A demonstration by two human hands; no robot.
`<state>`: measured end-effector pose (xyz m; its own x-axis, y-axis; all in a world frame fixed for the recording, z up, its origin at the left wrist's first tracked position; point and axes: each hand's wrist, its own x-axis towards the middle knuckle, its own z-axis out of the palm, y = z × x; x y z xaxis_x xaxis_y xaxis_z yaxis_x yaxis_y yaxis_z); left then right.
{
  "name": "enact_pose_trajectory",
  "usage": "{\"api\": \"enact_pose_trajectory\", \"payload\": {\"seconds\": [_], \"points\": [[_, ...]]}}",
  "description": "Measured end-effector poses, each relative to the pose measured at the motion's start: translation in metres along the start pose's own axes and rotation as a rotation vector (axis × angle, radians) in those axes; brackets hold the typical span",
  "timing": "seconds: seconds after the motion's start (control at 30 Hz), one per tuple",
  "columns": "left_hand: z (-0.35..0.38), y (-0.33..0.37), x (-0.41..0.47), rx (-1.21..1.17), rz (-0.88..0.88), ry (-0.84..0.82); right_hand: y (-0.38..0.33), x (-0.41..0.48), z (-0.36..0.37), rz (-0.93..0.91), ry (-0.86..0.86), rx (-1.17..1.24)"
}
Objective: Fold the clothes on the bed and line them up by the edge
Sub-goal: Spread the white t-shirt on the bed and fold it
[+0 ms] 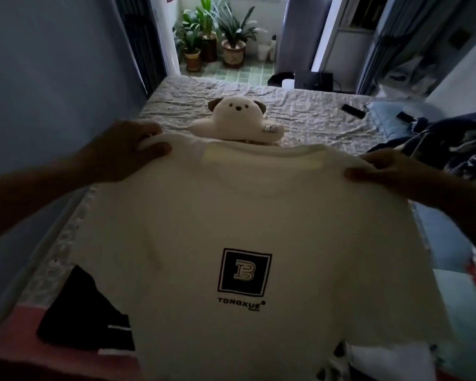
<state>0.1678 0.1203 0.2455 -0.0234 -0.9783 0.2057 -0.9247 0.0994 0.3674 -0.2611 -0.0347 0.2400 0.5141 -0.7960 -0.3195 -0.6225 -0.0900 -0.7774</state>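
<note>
A cream T-shirt (231, 215) with a black square "B" logo hangs spread out in front of me above the bed (300, 111). My left hand (121, 152) grips its left shoulder and my right hand (390, 171) grips its right shoulder. The shirt hides most of the bed under it. A black garment (85, 317) lies at the lower left, partly behind the shirt's hem. A dark blue heap of cloth (451, 138) lies at the right side of the bed.
A white plush dog (237, 119) sits on the bed just beyond the shirt's collar. A light blue pillow (388, 119) and a dark remote (353, 110) lie at the far right. A blue wall runs along the left. Potted plants (231, 39) stand past the bed's far end.
</note>
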Motion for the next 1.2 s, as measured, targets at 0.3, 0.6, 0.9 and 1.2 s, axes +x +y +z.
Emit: {"api": "enact_pose_trajectory", "payload": {"seconds": [0.3, 0.6, 0.9, 1.2], "points": [[0.36, -0.185, 0.079, 0.247, -0.326, -0.199, 0.27, 0.269, 0.158, 0.128, 0.087, -0.169], [0.604, -0.087, 0.041, 0.131, 0.019, -0.275, 0.45, 0.273, 0.221, 0.319, 0.077, -0.029], [0.664, -0.004, 0.047, 0.051, 0.042, -0.515, 0.475, 0.216, 0.181, 0.546, -0.285, 0.019], [0.688, 0.02, 0.043, 0.092, -0.066, -0.564, 0.503, 0.181, 0.151, 0.634, 0.272, 0.674]]}}
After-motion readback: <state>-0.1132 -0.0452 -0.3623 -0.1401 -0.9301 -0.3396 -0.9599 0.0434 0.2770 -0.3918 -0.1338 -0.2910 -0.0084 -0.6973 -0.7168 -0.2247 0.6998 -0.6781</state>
